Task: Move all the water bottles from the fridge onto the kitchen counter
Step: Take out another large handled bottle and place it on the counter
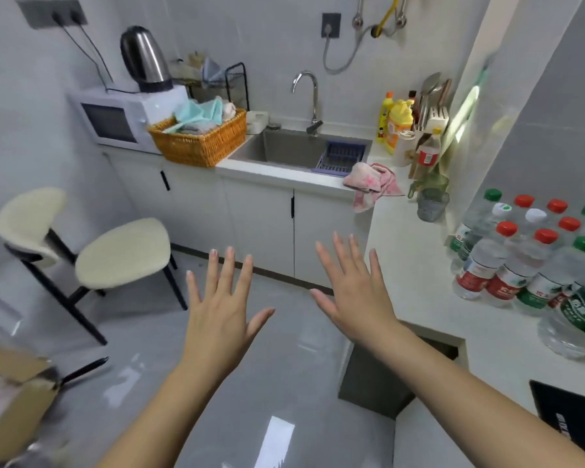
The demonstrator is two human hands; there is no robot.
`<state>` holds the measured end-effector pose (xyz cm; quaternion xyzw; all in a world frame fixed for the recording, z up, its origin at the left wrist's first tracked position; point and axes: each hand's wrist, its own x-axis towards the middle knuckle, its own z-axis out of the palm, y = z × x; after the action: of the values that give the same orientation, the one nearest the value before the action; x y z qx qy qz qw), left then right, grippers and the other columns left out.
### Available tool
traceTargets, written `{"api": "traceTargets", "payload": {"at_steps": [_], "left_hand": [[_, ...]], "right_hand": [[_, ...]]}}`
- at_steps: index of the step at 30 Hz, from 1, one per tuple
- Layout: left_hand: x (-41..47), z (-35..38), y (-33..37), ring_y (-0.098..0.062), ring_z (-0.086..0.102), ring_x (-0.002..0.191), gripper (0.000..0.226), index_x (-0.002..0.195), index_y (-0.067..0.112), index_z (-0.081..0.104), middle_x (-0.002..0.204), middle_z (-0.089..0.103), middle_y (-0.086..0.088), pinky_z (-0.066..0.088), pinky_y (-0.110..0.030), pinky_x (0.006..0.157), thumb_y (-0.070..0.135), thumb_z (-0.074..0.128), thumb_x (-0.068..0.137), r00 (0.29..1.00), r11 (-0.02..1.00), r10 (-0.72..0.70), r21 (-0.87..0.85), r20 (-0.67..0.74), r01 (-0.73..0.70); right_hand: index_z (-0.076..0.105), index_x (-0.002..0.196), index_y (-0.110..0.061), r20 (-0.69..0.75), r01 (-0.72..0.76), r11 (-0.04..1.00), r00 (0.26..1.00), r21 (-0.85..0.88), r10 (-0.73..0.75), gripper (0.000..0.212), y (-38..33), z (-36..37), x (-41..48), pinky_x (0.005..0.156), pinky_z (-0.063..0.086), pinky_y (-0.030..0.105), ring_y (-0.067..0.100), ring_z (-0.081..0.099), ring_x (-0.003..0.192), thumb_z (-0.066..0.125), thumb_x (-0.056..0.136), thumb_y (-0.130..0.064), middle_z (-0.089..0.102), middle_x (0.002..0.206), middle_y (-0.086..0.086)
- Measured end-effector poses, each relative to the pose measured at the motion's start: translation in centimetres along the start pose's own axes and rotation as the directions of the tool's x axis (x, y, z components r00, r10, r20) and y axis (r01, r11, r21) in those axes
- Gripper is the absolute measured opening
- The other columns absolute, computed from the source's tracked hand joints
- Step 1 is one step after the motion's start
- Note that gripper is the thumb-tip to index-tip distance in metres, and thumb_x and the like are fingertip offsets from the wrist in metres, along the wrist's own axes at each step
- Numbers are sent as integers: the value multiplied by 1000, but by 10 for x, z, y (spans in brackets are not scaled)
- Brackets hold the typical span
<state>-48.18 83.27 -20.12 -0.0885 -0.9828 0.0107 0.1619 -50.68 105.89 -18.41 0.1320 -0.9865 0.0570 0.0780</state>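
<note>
Both hands are out in front, palms down, fingers spread wide and holding nothing. The left hand (222, 304) and right hand (352, 292) hang side by side over the grey floor (277, 383), not touching anything.

The bottles (527, 258) are all bunched together on the counter (409, 265), off to the right of the right hand and well apart from it. They stand upright in a tight cluster, some with red caps, some green, a couple white, and they run off the right edge of the view, so no idea how many in total.

Further back on that counter there's a pink cloth (372, 182) draped over the edge by the sink (298, 150), plus a couple of clear cups (431, 197). A basket (201, 141) of towels sits left of the sink next to a microwave (122, 121) with a kettle (144, 59) on top. Two stools (81, 244) stand on the left.
</note>
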Motion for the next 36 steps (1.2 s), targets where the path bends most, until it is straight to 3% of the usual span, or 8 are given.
{"api": "traceTargets", "payload": {"at_steps": [6, 11, 18, 21, 24, 30, 36], "left_hand": [[-78, -29, -98, -37, 7, 148, 81, 149, 11, 34, 159, 20, -18, 21, -65, 111, 63, 27, 87, 987, 989, -143, 37, -72, 146], [-155, -55, -189, -38, 6, 148, 82, 151, 13, 27, 159, 18, -19, 20, -65, 112, 65, 25, 88, 966, 965, -244, 82, -88, 251], [-244, -93, -291, -38, 6, 148, 82, 150, 11, 32, 158, 19, -19, 20, -66, 110, 64, 25, 87, 934, 928, -341, 119, -108, 352], [-271, -109, -329, -38, 7, 148, 81, 149, 12, 31, 158, 20, -19, 21, -66, 109, 64, 27, 87, 908, 903, -394, 126, -141, 412], [-294, -120, -362, -37, 8, 148, 81, 149, 12, 30, 158, 21, -19, 21, -66, 109, 65, 26, 88, 882, 873, -443, 146, -162, 465], [-331, -129, -416, -37, 9, 148, 82, 149, 12, 34, 157, 25, -19, 20, -67, 110, 66, 26, 87, 809, 794, -556, 168, -188, 585], [-367, -129, -482, -37, 9, 148, 86, 149, 12, 32, 156, 25, -19, 20, -67, 109, 71, 10, 90, 714, 681, -679, 217, -169, 699]], "right_hand": [[-11, 154, -32, -34, 183, 983, 983, 26, -182, 74, -125, 0, 4, 121, -6, 51, 26, -18, 149, 33, 99, -55, -15, 164, 4], [-7, 155, -30, -89, 282, 959, 956, 7, -281, 74, -238, 1, -8, 121, 0, 53, 28, -13, 151, 32, 98, -56, -9, 165, 5], [0, 156, -30, -115, 376, 926, 922, 34, -370, 72, -373, 6, -33, 121, 3, 54, 29, -10, 151, 33, 98, -56, -6, 165, 4], [0, 156, -29, -127, 439, 897, 894, 48, -430, 72, -422, 3, -34, 121, -1, 52, 28, -12, 151, 34, 98, -55, -5, 165, 5], [-3, 156, -30, -139, 504, 862, 859, 51, -493, 71, -468, 1, -32, 118, -8, 48, 28, -12, 151, 20, 95, -59, -6, 165, 5], [16, 155, -26, -134, 615, 785, 787, 81, -602, 70, -549, 17, -21, 116, 19, 55, 33, 13, 150, 26, 93, -57, 21, 162, 9], [28, 150, -23, -92, 756, 646, 654, 104, -751, 67, -639, 42, 1, 110, 32, 58, 37, 31, 144, 32, 92, -56, 34, 156, 12]]}}
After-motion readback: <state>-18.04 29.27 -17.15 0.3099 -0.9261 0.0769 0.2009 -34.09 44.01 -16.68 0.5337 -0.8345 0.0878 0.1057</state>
